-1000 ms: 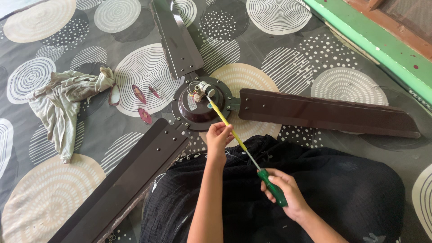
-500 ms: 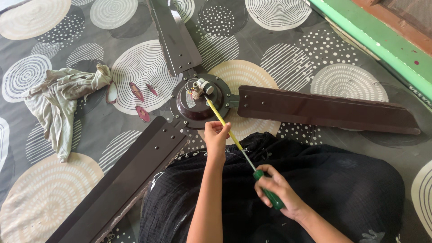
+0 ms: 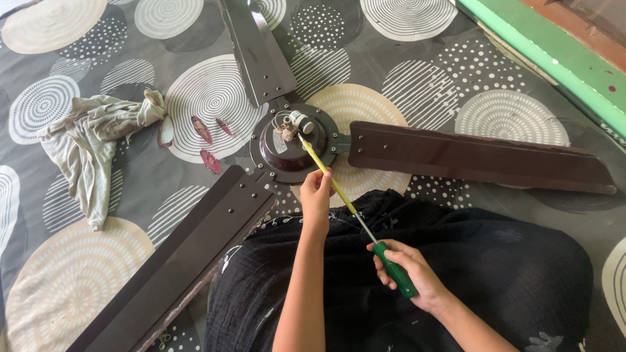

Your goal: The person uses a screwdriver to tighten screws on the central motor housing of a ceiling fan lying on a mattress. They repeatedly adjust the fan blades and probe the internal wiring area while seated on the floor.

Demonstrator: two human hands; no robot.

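On a patterned floor mat, fingers of the left hand (image 3: 317, 193) pinch the yellow shaft of a screwdriver (image 3: 339, 195), while the right hand (image 3: 407, 274) wraps its green handle; the tip meets the brown ceiling fan (image 3: 293, 146) hub, a crumpled cloth (image 3: 91, 140) well apart.

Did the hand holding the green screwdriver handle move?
Yes. The right hand with the green handle has slid down and slightly left, farther from the fan hub, across the black cloth.
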